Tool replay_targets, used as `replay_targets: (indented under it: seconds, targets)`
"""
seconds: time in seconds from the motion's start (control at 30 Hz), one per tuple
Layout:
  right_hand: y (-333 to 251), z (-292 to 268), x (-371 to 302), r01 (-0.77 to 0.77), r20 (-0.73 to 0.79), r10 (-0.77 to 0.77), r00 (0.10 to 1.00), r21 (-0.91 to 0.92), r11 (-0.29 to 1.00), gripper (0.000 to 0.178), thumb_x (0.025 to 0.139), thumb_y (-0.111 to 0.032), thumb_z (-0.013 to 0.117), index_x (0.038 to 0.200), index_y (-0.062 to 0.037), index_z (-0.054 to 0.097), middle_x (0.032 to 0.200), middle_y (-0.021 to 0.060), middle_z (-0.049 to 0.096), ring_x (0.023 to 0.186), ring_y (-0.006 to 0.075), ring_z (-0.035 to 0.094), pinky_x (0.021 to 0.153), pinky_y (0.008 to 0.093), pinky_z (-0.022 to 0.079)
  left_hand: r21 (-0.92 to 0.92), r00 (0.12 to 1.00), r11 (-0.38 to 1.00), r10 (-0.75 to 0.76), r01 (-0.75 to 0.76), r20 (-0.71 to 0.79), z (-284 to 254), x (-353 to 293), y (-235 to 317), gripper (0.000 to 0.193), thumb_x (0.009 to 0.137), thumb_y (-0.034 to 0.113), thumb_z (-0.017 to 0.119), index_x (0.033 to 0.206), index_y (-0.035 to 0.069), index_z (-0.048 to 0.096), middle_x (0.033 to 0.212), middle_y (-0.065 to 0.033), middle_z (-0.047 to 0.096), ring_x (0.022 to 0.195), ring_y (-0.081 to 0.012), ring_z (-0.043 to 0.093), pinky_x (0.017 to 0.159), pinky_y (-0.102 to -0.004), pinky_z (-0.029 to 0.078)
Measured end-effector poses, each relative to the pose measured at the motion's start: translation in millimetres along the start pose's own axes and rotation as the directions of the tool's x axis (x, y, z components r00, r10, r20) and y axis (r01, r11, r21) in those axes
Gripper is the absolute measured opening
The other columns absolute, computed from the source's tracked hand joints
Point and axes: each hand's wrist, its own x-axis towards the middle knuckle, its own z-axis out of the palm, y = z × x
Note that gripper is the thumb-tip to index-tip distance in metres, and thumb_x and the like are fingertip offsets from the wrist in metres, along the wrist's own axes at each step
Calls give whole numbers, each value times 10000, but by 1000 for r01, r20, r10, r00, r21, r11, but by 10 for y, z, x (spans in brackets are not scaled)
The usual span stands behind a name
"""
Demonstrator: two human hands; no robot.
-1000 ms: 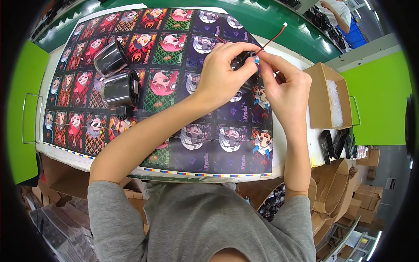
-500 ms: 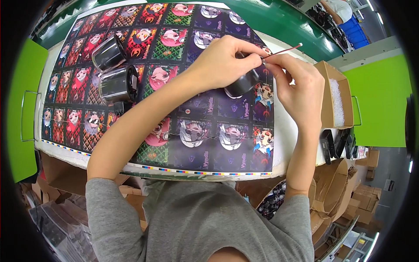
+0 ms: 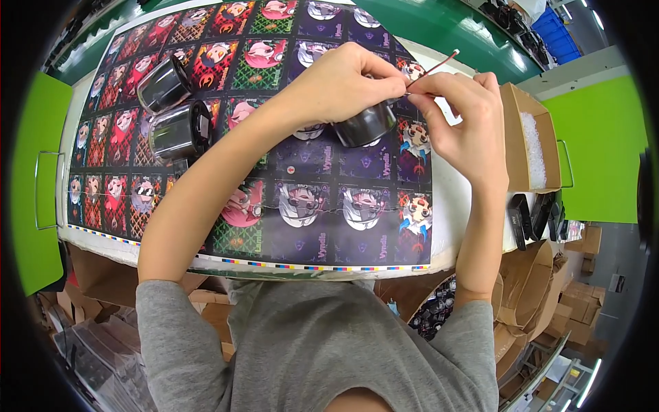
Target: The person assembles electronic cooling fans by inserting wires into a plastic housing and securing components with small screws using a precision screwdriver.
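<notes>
Above the printed sheet [image 3: 302, 237], my left hand [image 3: 353, 86] and my right hand [image 3: 467, 120] meet fingertip to fingertip. Both are closed in a pinch on a thin red and dark wire [image 3: 432, 66], whose free end with a small white plug sticks up to the right. Under my left hand a glossy black round housing [image 3: 367, 128] sits tilted, partly hidden by the fingers. Whether the wire joins the housing is hidden. Two similar black housings with clear rims, an upper one [image 3: 165, 84] and a lower one [image 3: 180, 130], lie on the sheet to the left.
A cardboard box [image 3: 513, 130] of clear white pieces stands right of the sheet, with several black parts [image 3: 535, 218] nearer me. Green panels [image 3: 604, 137] flank the table. Cartons and a container of dark parts [image 3: 434, 309] are below its front edge.
My hands have shifted slightly left, with the wire still pinched between them. The black housing under my left hand has also moved a little to the left and up.
</notes>
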Motion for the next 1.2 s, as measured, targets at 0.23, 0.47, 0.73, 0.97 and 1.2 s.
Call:
replay_targets:
  seconds: [0.23, 0.47, 0.73, 0.97, 1.2]
  targets:
    - [48, 12, 17, 51, 49, -52, 997, 31, 998, 85, 639, -52, 624, 645, -111, 563, 596, -3, 579, 525, 156, 497, 601, 299, 272, -127, 998, 992, -11, 3, -58, 36, 32, -88, 228, 765, 194, 590, 865, 4, 665, 699, -35, 632, 609, -62, 538, 565, -221, 428]
    - [23, -183, -23, 18, -301, -5, 954, 39, 999, 93, 644, -52, 674, 708, -103, 630, 664, -54, 602, 523, 82, 461, 614, 242, 280, -96, 995, 991, -97, 96, 1, -10, 1, -40, 235, 847, 161, 497, 953, 9, 641, 801, -37, 634, 692, -44, 556, 624, -185, 454]
    - [215, -38, -76, -102, -371, 380, 847, 589, 801, 110, 766, -36, 639, 856, 17, 605, 719, 32, 595, 595, 67, 490, 569, 181, 392, -259, 991, 956, -135, 135, 19, -29, 34, -108, 279, 866, 184, 472, 1025, -8, 598, 831, -67, 630, 736, -73, 583, 637, -198, 474]
    - [215, -82, -97, -150, -92, 516, 852, 900, 409, 169, 822, -134, 559, 866, 24, 602, 618, -9, 502, 523, 34, 380, 474, 171, 264, -367, 967, 908, 125, -202, -221, 36, 11, 32, 253, 876, 141, 448, 988, -7, 620, 768, -17, 621, 650, -27, 524, 579, -172, 426]
    - [17, -22, -110, -251, 81, 472, 878, 917, 309, 169, 788, -80, 551, 916, 22, 592, 710, -29, 515, 597, 14, 408, 506, 156, 299, -222, 865, 871, 342, -438, -367, 89, -25, 133, 258, 870, 116, 426, 1012, 3, 609, 619, 73, 451, 540, -2, 346, 465, -172, 285]
